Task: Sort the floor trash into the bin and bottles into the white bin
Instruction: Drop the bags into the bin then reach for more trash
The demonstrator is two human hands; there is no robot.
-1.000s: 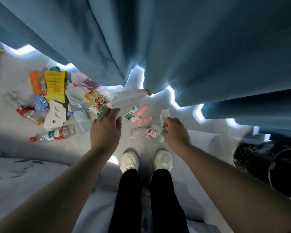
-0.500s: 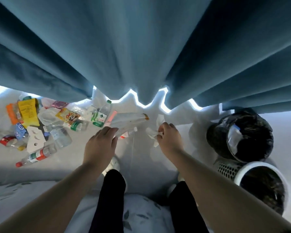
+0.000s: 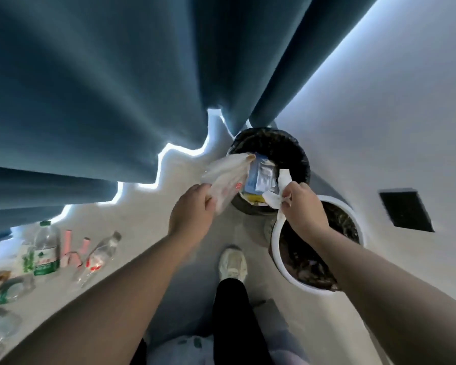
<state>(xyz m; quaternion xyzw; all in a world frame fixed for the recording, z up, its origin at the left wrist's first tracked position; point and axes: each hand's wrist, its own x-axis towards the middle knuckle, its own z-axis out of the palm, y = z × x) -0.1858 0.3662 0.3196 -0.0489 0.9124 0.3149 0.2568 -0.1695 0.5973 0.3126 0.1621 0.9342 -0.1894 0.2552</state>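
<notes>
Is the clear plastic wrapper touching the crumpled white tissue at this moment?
Apart. The head view shows a plain gap between the clear plastic wrapper and the crumpled white tissue; the contents of the round black-lined bin show through it.

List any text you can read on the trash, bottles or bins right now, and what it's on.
No text is readable.
Green-label bottle: white print, blurred.
Red-label bottle: blurred.
Clear wrapper in the left hand: red mark, unreadable.
Blue packet in the black bin: print unreadable.
Tissue in the right hand: no print.
White bin: no marking seen.
</notes>
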